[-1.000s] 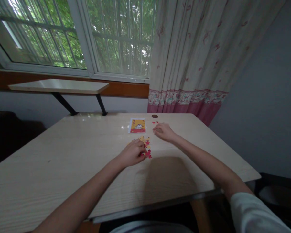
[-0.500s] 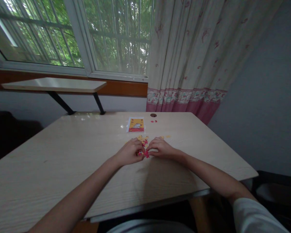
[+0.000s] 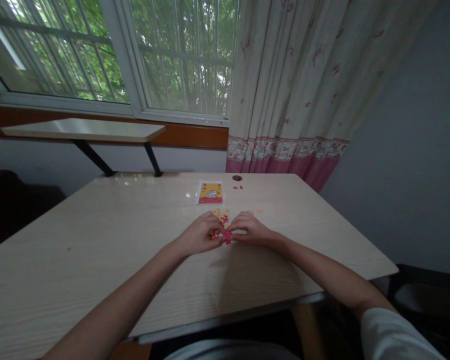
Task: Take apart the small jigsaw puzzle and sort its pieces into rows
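Note:
My left hand (image 3: 199, 235) is closed, its thumb and fingertips pinching at the edge of the red jigsaw puzzle pieces (image 3: 227, 234). From the other side my right hand (image 3: 252, 229) grips the same small red cluster between thumb and forefinger. The fingertips of both hands almost meet there, and they partly cover the pieces. Under the curl of my left fingers show more red and dark bits of puzzle. Just beyond the hands lie loose yellow puzzle pieces (image 3: 217, 212), with a red one among them.
A picture card (image 3: 211, 193) with a white animal on yellow and red lies behind the pieces. Two small red pieces (image 3: 238, 187) sit near the cable hole (image 3: 237, 178). A raised shelf (image 3: 86, 131) stands at the desk's (image 3: 127, 235) back left; a curtain (image 3: 285, 100) hangs behind.
Both thumbs have come closer together over the red pieces, and the gap between my fingertips has narrowed. The card and the loose pieces lie where they were.

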Demonstrator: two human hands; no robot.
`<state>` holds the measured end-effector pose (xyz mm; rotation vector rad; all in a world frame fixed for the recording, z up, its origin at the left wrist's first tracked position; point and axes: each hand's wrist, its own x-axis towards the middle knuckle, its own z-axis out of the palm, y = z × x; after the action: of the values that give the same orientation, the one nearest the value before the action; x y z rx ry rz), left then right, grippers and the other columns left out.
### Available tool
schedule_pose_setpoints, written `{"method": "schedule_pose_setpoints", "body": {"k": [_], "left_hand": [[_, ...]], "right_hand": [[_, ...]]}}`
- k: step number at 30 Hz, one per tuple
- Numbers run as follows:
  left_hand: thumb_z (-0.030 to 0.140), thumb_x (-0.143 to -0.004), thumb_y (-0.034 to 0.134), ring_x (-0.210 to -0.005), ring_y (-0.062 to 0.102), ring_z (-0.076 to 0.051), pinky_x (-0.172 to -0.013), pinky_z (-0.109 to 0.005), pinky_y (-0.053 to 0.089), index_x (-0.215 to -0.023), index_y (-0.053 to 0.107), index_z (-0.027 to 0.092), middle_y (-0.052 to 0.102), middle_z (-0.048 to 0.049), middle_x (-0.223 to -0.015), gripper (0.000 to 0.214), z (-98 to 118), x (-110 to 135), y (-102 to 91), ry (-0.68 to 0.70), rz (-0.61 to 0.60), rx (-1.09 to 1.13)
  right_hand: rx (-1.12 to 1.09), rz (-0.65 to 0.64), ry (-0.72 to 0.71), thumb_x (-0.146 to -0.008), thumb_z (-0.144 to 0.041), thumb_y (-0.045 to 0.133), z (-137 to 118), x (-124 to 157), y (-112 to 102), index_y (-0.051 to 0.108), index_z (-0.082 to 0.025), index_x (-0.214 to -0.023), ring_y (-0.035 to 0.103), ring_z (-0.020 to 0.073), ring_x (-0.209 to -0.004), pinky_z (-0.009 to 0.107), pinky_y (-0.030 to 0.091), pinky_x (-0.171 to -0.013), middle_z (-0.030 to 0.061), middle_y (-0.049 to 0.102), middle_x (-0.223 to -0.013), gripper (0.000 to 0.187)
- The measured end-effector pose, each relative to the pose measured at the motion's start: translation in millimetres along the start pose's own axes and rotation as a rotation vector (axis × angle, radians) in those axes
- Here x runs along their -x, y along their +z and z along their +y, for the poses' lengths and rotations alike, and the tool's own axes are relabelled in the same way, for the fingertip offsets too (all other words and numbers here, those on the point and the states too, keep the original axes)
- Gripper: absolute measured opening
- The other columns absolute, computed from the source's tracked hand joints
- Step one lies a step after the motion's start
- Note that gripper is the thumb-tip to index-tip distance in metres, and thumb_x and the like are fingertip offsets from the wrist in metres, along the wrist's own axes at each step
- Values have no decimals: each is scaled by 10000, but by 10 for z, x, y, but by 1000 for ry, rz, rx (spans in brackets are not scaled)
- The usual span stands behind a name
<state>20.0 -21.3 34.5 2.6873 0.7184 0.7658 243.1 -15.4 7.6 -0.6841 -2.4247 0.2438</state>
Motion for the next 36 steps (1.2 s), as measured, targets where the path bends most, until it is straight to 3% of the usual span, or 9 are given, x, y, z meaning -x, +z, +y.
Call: {"method": "schedule_pose_setpoints", "body": {"k": [9, 22, 31, 33, 36], "left_hand": [[334, -804, 582, -799, 526, -179, -711, -304, 414, -863, 619, 183, 627, -43, -815, 166, -26, 1, -3, -43, 169, -57], [288, -824, 572, -804, 512, -186, -722, -329, 436, -890, 629, 183, 587, -55, -812, 136, 7, -4, -31, -12, 300, -88], [313, -812, 579, -858, 516, -199, -769, -350, 435, -952, 610, 189, 594, -66, -880, 190, 3, -2, -33, -73, 278, -87], [315, -806, 581, -865, 519, -201, -776, -351, 432, -962, 614, 199, 596, -64, -891, 197, -22, 2, -32, -91, 235, -95], [318, -823, 554, -845, 528, -193, -769, -333, 422, -898, 642, 194, 608, -58, -848, 169, -65, 12, -11, -58, 76, -103]], "right_hand": [[123, 255, 30, -788, -407, 624, 17, -15, 36, 674, -211, -904, 581, 146, -784, 300, 373, -744, 28, 684, -800, 234], [191, 399, 18, -789, -388, 628, -27, -41, 38, 678, -212, -883, 569, 151, -745, 315, 367, -723, 33, 665, -753, 206], [185, 365, 98, -799, -403, 606, -32, -25, -6, 688, -238, -888, 560, 168, -759, 338, 363, -748, 40, 656, -762, 205], [196, 393, 127, -796, -405, 609, -24, -24, -67, 689, -235, -878, 556, 171, -768, 342, 364, -759, 45, 653, -776, 205], [222, 469, 165, -796, -384, 615, 13, -16, -183, 685, -236, -885, 555, 175, -792, 346, 368, -784, 44, 652, -797, 186]]}}
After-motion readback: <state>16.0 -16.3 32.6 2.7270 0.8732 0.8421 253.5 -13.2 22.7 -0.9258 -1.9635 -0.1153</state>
